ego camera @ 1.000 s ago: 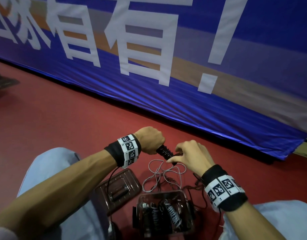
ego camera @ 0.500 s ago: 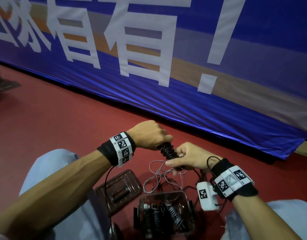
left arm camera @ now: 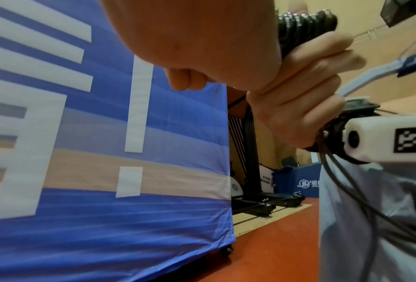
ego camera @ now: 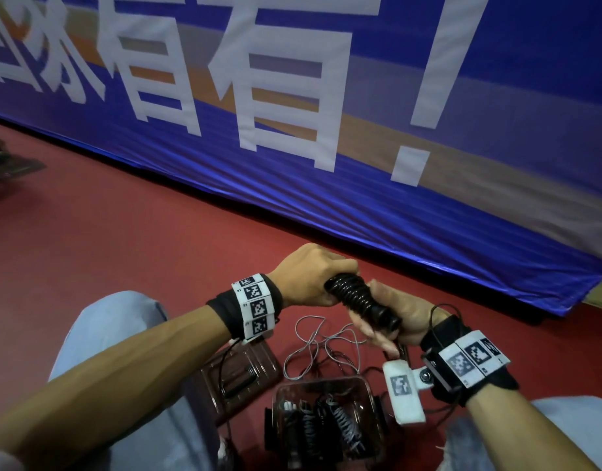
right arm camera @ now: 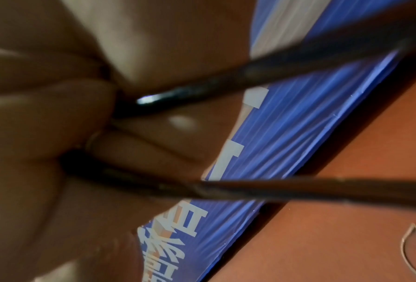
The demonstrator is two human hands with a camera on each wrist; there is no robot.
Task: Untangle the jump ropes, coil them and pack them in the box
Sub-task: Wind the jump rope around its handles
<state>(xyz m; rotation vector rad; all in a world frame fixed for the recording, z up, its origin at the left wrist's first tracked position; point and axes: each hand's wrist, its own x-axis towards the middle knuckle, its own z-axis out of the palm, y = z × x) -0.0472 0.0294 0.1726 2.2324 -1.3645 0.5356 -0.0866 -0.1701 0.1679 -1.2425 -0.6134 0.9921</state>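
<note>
Since half a second ago my two hands have closed together: the right one, which then pinched below the handle with fingers pointing left, now wraps the handle's lower end, and the black bundle has grown longer and lies tilted between both fists.

On the left of the head view my left hand (ego camera: 308,275) curls round the upper end of the jump rope handle (ego camera: 360,302), knuckles up, wrist bent slightly down, forearm reaching in from the lower left. The handle is black, glossy and ribbed, with black cord wound round it in tight rings. The left wrist view shows the same ridged black surface (left arm camera: 303,24) sticking out above curled fingers (left arm camera: 322,63).

Below my hands a thin grey rope (ego camera: 313,348) lies in loose, crossing loops on the red floor (ego camera: 122,239), which looks matt and faintly grained. Just left of those loops sits a dark, translucent rectangular lid (ego camera: 241,375). Next to it stands the clear plastic box (ego camera: 370,389), and inside it lie coiled ropes (ego camera: 330,433), black and white, wound like springs.

On the right my right hand (ego camera: 394,314) grips the handle's lower end, palm turned towards me, fingers curled round it. In the right wrist view, blurred, two black cords (right arm camera: 274,192) run out from between the fingers.
</note>
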